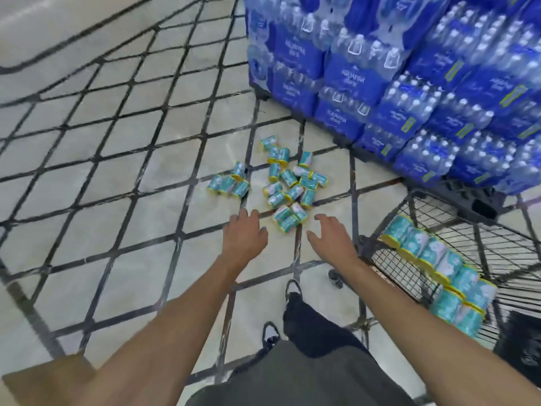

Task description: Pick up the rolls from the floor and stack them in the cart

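Head view, items as seen. Item one: small cylindrical rolls in teal-and-white printed wrap with yellow ends (288, 178), scattered loose on the floor at frame centre; a cluster of four lies apart to the left at (229, 184). Print on the wraps is too small to read.

Item two: your left hand (244, 238), below the pile, fingers relaxed and slightly spread, holding nothing. Item three: your right hand (332, 240), thumb splayed from the fingers, also empty; the nearest pair of rolls lies between your two hands, just beyond the fingertips.

Item four: black wire-mesh cart (497, 244), lower right of frame, one castor showing. Along its near side sits a row of matching teal-wrapped rolls (439, 268), stacked in two layers at the lower end.

Item five: shrink-wrapped cases of clear plastic water bottles with blue labels (409, 83), upper right, stacked on a dark pallet; the white lettering appears mirrored and blurred, not legible.

Item six: pale glossy tiled floor with dark diagonal grid lines (117, 171). Item seven: your dark trousers and black-and-white shoes (270, 335), bottom centre.
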`<control>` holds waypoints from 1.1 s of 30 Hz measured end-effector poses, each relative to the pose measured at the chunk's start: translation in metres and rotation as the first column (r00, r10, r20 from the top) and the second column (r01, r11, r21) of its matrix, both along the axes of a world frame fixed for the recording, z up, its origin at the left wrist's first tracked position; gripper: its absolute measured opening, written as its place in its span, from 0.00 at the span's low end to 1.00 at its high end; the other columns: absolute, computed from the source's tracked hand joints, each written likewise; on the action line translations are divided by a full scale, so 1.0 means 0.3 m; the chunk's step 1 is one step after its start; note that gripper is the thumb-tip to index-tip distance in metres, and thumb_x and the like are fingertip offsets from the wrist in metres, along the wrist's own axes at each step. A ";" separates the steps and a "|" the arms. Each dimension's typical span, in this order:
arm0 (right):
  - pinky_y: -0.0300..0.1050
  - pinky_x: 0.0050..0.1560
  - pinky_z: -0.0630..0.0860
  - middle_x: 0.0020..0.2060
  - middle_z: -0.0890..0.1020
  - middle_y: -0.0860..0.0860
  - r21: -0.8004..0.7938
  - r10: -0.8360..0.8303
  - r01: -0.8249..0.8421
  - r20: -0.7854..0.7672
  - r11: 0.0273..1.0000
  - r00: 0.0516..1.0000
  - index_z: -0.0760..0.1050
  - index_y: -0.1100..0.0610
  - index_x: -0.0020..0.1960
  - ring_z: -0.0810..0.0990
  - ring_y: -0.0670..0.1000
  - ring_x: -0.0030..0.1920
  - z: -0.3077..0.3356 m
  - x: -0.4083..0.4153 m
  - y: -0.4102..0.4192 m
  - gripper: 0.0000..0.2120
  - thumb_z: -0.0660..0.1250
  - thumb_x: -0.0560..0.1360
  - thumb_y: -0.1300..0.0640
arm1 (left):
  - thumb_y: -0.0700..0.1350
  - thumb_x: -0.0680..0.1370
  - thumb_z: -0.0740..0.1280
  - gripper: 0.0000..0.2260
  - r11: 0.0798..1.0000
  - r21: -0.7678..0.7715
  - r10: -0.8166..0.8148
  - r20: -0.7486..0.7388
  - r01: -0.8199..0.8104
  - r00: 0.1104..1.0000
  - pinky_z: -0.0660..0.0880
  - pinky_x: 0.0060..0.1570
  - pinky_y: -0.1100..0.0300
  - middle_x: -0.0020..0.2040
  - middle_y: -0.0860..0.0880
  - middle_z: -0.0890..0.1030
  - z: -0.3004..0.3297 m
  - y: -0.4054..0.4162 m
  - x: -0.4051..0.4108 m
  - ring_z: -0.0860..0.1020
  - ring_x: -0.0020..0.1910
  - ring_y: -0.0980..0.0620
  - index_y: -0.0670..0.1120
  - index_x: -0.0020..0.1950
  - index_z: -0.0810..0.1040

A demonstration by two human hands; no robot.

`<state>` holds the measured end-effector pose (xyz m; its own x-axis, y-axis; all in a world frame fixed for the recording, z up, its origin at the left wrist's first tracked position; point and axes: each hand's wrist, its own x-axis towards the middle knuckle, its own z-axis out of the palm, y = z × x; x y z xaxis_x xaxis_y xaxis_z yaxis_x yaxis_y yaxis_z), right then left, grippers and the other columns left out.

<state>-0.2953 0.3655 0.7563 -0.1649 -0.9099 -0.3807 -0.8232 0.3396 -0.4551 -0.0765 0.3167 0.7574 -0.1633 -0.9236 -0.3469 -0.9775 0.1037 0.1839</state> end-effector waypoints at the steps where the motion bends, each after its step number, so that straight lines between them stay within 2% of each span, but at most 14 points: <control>1: 0.55 0.63 0.74 0.64 0.75 0.59 0.012 0.005 -0.005 0.009 1.000 1.000 0.68 0.55 0.74 0.74 0.62 0.65 -0.019 0.021 -0.038 0.25 0.65 0.80 0.47 | 0.53 0.81 0.59 0.20 1.000 0.011 0.013 0.002 -0.013 1.000 0.72 0.58 0.44 0.64 0.42 0.72 -0.018 -0.032 0.024 0.73 0.62 0.38 0.45 0.69 0.70; 6: 0.55 0.61 0.73 0.66 0.75 0.60 0.040 0.008 -0.010 0.034 0.999 0.999 0.67 0.55 0.75 0.73 0.62 0.65 -0.135 0.104 -0.280 0.26 0.64 0.80 0.47 | 0.54 0.81 0.59 0.20 0.998 0.048 0.038 0.020 -0.039 0.999 0.71 0.58 0.42 0.63 0.42 0.72 -0.126 -0.269 0.112 0.72 0.61 0.38 0.45 0.69 0.69; 12: 0.54 0.60 0.73 0.63 0.76 0.60 0.090 -0.014 0.005 0.097 0.996 0.995 0.70 0.57 0.72 0.74 0.62 0.65 -0.317 0.190 -0.749 0.24 0.66 0.78 0.50 | 0.53 0.80 0.60 0.21 0.991 0.101 0.079 0.036 -0.082 0.996 0.72 0.57 0.43 0.64 0.41 0.71 -0.282 -0.716 0.180 0.72 0.62 0.38 0.44 0.69 0.68; 16: 0.60 0.62 0.75 0.64 0.76 0.58 0.206 -0.016 -0.005 0.101 0.979 0.995 0.68 0.54 0.72 0.73 0.62 0.66 -0.447 0.268 -1.086 0.26 0.63 0.77 0.43 | 0.54 0.80 0.60 0.22 0.980 0.163 0.104 0.052 -0.111 0.993 0.73 0.56 0.44 0.64 0.41 0.72 -0.400 -1.044 0.221 0.72 0.61 0.38 0.44 0.70 0.68; 21: 0.54 0.63 0.72 0.67 0.74 0.60 0.307 -0.056 0.007 0.152 0.952 0.987 0.67 0.57 0.75 0.72 0.61 0.68 -0.659 0.362 -1.460 0.26 0.64 0.80 0.48 | 0.53 0.80 0.61 0.23 0.968 0.221 0.111 0.058 -0.121 0.992 0.74 0.54 0.43 0.65 0.40 0.71 -0.612 -1.416 0.261 0.72 0.61 0.37 0.43 0.71 0.66; 26: 0.53 0.65 0.70 0.69 0.73 0.60 0.422 -0.272 0.170 0.194 0.890 0.942 0.65 0.57 0.76 0.72 0.60 0.69 -0.989 0.467 -1.741 0.29 0.66 0.80 0.47 | 0.51 0.80 0.61 0.23 0.936 0.301 0.183 0.031 -0.183 0.983 0.73 0.57 0.42 0.68 0.40 0.70 -0.976 -1.677 0.316 0.71 0.63 0.37 0.43 0.73 0.65; 29: 0.49 0.60 0.72 0.69 0.74 0.58 0.504 -0.437 0.288 0.206 0.814 0.876 0.64 0.58 0.75 0.75 0.59 0.68 -1.285 0.534 -1.852 0.31 0.67 0.78 0.44 | 0.49 0.79 0.61 0.23 0.895 0.371 0.257 0.029 -0.249 0.966 0.72 0.59 0.41 0.67 0.40 0.69 -1.285 -1.781 0.366 0.71 0.63 0.37 0.42 0.72 0.64; 31: 0.46 0.54 0.69 0.67 0.74 0.58 0.554 -0.488 0.318 0.188 0.769 0.852 0.64 0.59 0.74 0.75 0.59 0.66 -1.511 0.564 -1.905 0.30 0.67 0.78 0.45 | 0.47 0.79 0.62 0.24 0.842 0.430 0.348 0.028 -0.325 0.937 0.72 0.61 0.41 0.69 0.40 0.68 -1.527 -1.845 0.393 0.70 0.65 0.36 0.41 0.73 0.64; 33: 0.44 0.53 0.67 0.67 0.74 0.58 0.595 -0.513 0.327 0.170 0.734 0.842 0.63 0.60 0.73 0.75 0.58 0.64 -1.739 0.598 -1.953 0.30 0.68 0.78 0.46 | 0.46 0.78 0.64 0.26 0.753 0.495 0.494 0.008 -0.433 0.869 0.71 0.64 0.43 0.70 0.38 0.68 -1.777 -1.914 0.425 0.71 0.66 0.36 0.40 0.74 0.64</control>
<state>-0.1160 -0.2204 0.2346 -0.2731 -0.4139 -0.8684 -0.3861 0.8740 -0.2952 0.0509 -0.2575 0.2242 0.1751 -0.6257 -0.7602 -0.8507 -0.4848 0.2030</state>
